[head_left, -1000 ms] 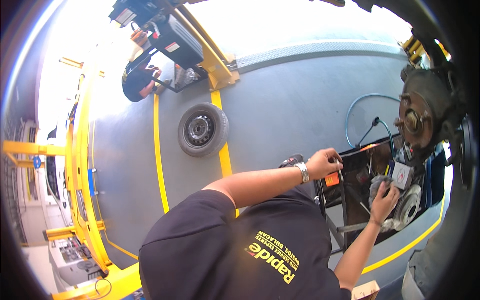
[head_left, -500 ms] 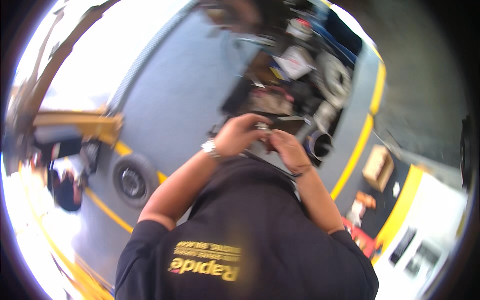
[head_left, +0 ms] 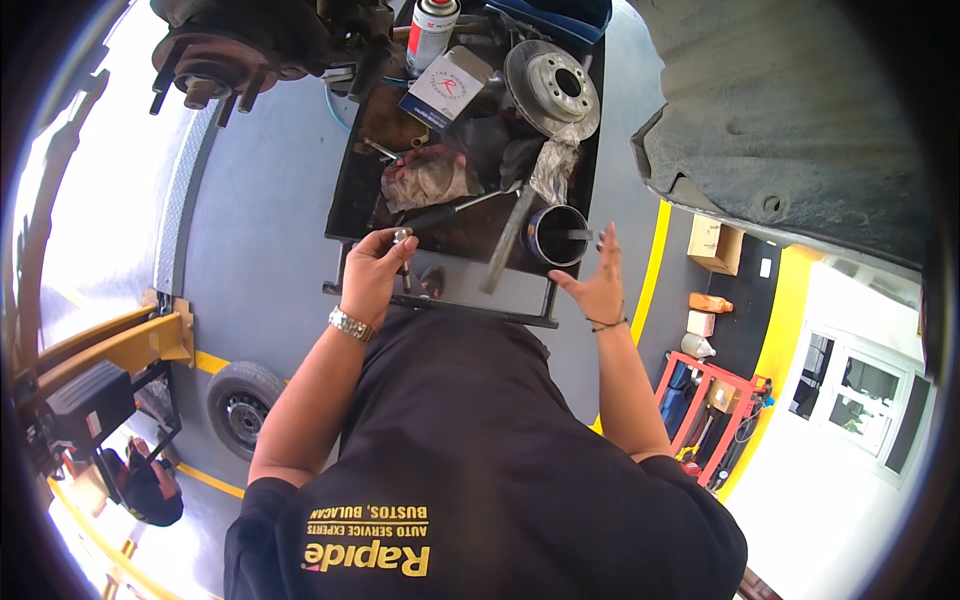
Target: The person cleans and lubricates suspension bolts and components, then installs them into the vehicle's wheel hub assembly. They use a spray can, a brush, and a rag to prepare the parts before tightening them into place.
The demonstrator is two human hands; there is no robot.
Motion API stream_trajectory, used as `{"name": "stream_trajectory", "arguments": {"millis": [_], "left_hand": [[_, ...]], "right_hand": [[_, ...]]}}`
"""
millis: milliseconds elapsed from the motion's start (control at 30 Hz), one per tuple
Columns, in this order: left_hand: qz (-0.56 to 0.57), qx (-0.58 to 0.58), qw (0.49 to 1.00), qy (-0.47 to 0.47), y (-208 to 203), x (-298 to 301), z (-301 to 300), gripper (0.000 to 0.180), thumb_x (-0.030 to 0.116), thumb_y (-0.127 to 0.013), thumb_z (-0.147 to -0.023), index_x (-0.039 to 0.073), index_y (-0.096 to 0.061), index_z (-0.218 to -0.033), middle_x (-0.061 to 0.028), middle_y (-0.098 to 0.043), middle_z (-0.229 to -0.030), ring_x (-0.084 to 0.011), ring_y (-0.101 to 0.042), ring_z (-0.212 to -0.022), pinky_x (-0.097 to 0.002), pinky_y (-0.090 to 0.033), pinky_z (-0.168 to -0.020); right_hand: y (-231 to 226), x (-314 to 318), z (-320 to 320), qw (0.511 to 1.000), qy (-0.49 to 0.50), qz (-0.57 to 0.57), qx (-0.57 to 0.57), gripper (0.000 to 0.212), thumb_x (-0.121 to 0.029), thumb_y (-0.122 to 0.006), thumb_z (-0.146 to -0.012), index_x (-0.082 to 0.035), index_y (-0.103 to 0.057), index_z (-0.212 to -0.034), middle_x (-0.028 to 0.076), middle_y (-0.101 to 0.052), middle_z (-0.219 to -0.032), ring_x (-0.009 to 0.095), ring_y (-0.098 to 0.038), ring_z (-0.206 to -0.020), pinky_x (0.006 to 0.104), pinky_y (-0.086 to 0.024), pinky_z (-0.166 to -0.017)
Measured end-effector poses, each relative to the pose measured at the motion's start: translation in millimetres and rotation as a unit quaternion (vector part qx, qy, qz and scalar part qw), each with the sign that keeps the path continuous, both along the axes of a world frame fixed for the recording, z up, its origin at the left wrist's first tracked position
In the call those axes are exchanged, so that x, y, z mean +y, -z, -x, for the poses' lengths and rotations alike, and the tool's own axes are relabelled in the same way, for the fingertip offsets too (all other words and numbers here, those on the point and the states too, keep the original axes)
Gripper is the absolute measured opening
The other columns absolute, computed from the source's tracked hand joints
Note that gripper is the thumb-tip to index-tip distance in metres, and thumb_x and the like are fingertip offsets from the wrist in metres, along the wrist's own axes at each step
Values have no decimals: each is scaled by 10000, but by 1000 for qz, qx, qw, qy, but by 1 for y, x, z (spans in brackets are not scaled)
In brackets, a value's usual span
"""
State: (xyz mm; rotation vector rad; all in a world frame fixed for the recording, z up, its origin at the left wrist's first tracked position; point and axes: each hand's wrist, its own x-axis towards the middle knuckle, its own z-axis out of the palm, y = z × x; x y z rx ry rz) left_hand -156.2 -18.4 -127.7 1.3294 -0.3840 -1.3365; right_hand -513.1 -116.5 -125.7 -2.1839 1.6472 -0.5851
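Holding a small metal bolt (head_left: 402, 238) up between the fingers of your left hand (head_left: 378, 270), you are now working with your hands apart, where half a second ago both were bunched together in front of your chest over some small part. Your right hand (head_left: 598, 283) is hanging free just beside the dark blue cup (head_left: 556, 236), palm turned inward, fingers spread and touching nothing. The bolt is pinched at its upper end, its shank pointing down, just above the near edge of the black tool desk (head_left: 440, 300). That split suggests the two-handed fiddling is finished and the bolt is now loose in one hand, so the other is free for whatever lies on the desk. In front of you a long flat bar (head_left: 508, 240) is leaning across the desk beside the cup, a rag (head_left: 428, 180) is lying further back, and a brake disc (head_left: 552, 88) is sitting at the far right corner with a spray can (head_left: 432, 30) and a white box (head_left: 447, 88) to its left. The bare wheel hub (head_left: 215, 60) is hanging above the desk's far left corner.
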Motion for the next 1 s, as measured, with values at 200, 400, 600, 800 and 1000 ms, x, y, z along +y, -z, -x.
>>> {"name": "stream_trajectory", "arguments": {"millis": [200,400,600,800,1000], "left_hand": [[-34,-7,995,89,-14,-15,20,336,121,-716,-981,-40,-659,-1271,-40,-719,-959,-92,-662,-878,-246,-531,-776],[-31,88,988,123,-6,-14,25,368,104,-644,-1023,-12,-547,-1359,-29,-672,-947,-100,-631,-780,-275,-546,-729],[-12,120,977,176,-39,-11,20,639,273,-767,-931,-11,-473,-1423,-65,-648,-1115,-67,-519,-687,-237,-478,-627],[173,146,955,191,-100,-14,23,1184,445,-970,-648,-50,-355,-1530,-124,-540,-1426,-122,-520,-942,-283,-449,-808],[213,137,941,225,-126,-15,15,1179,245,-985,-654,-74,-303,-1562,-181,-441,-1568,-265,-405,-1462,-422,-293,-1223]], "right_hand": [[42,-6,-35,995,5,60,-77,1304,-347,-961,-640,19,-162,-1604,290,-449,-1471,445,-472,-1352,483,-417,-1126],[23,-8,-39,986,-6,119,-115,1298,-293,-963,-625,33,-163,-1594,290,-441,-1477,469,-463,-1342,507,-397,-1131],[-81,-1,-70,959,-206,175,-85,1310,-314,-986,-611,-103,-161,-1606,264,-467,-1464,444,-526,-1289,518,-418,-1064],[-162,7,-108,929,-265,248,-73,1328,-350,-995,-601,-252,-135,-1609,222,-529,-1423,387,-588,-1236,520,-436,-993],[-167,-1,-130,848,-308,374,-215,1034,-375,-923,-726,-363,-297,-1549,169,-602,-1377,348,-658,-1185,547,-419,-1019]]}}
